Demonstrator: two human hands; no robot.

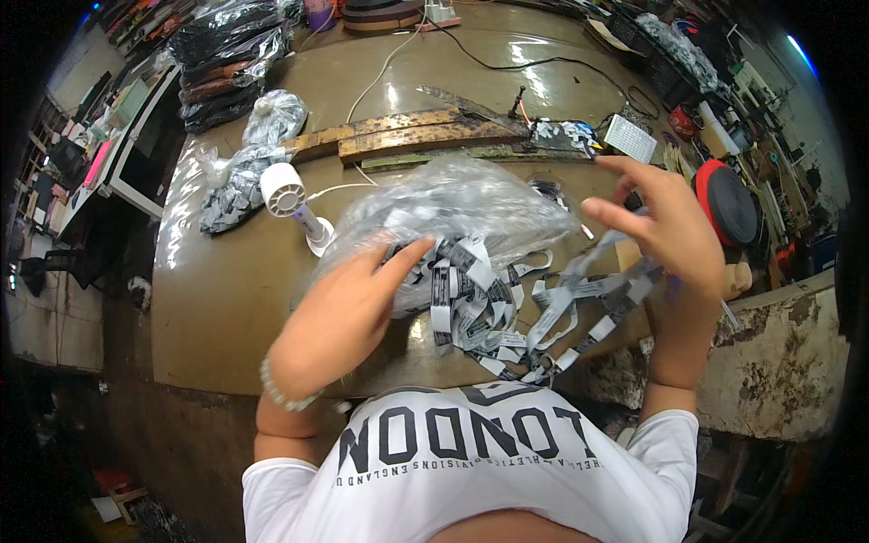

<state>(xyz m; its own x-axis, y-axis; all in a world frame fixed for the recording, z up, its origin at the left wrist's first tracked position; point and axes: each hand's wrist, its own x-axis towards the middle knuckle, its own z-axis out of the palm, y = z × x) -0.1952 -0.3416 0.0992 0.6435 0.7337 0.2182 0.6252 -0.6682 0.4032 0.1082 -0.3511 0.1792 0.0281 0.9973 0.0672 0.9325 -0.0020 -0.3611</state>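
Label strips [475, 317] | just beside left fingers [405, 262], grip cannot be told | below right fingers [617, 217], spread loose

Tabletop [213, 330] is smooth and glossy, bag [471, 195] crinkled, shiny plastic, strips [441, 308] by the table's near edge cloth or paper, indistinguishable, and boards [407, 143] scuffed wood.
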